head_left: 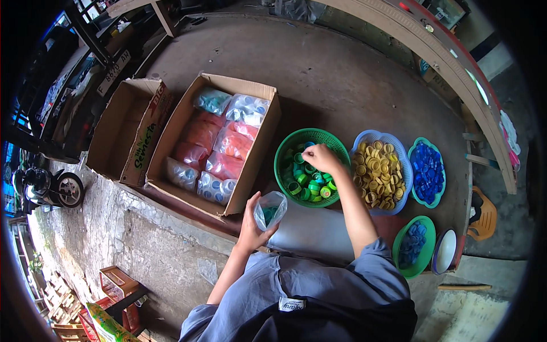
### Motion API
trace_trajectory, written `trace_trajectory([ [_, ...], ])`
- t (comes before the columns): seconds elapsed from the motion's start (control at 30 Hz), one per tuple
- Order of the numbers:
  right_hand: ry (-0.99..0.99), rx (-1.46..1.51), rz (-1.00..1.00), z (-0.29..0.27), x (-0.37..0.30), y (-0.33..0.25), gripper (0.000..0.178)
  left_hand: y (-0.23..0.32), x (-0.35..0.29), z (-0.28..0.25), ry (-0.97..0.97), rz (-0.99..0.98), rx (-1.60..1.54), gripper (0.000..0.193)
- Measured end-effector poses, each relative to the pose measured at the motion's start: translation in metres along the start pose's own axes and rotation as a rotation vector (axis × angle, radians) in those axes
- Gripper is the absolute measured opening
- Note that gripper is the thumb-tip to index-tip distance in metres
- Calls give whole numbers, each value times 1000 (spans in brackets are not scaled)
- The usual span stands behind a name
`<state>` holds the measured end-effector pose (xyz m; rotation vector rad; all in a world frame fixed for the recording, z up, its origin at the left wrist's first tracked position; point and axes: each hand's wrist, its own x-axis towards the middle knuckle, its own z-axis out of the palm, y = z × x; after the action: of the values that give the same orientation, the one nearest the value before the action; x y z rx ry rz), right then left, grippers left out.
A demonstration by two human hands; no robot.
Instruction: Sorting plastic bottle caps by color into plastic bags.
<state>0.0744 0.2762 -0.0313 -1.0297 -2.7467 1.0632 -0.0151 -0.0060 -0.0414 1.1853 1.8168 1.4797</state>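
Observation:
My left hand [249,231] is wrapped round a clear plastic bag [277,200], its mouth facing up and some dark green caps [269,214] at its bottom. Over a green plastic basket [281,181] my right hand [322,158] is closed in a pinch, with a dark green bottle cap [298,158] at its fingertips. Dark and light green bottle caps [312,188] lie loose in that basket, below the hand. To its right stands a pale blue basket [405,165] of yellow caps [380,174].
A cardboard box [268,134] holds bagged caps in red, blue, white and green; another cardboard box [117,128] stands left of it. On the right are a basket of dark blue caps [427,171], a green basin [428,251] with blue pieces, and a white bowl [446,251].

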Motion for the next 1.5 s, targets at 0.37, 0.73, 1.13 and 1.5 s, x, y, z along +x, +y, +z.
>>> trace_trajectory([
  [0.37, 245, -148, -77, -9, -28, -20, 27, -2, 3, 2, -32, -6, 18, 87],
  [0.73, 211, -685, 40, 52, 1, -43, 43, -8, 2, 6, -42, -5, -23, 88],
  [1.13, 474, 559, -245, 25, -54, -27, 41, 5, 2, -4, -45, 109, -10, 88],
  [1.5, 708, 367, -656, -20, -162, -134, 29, 49, 2, -10, 54, 288, -75, 91],
])
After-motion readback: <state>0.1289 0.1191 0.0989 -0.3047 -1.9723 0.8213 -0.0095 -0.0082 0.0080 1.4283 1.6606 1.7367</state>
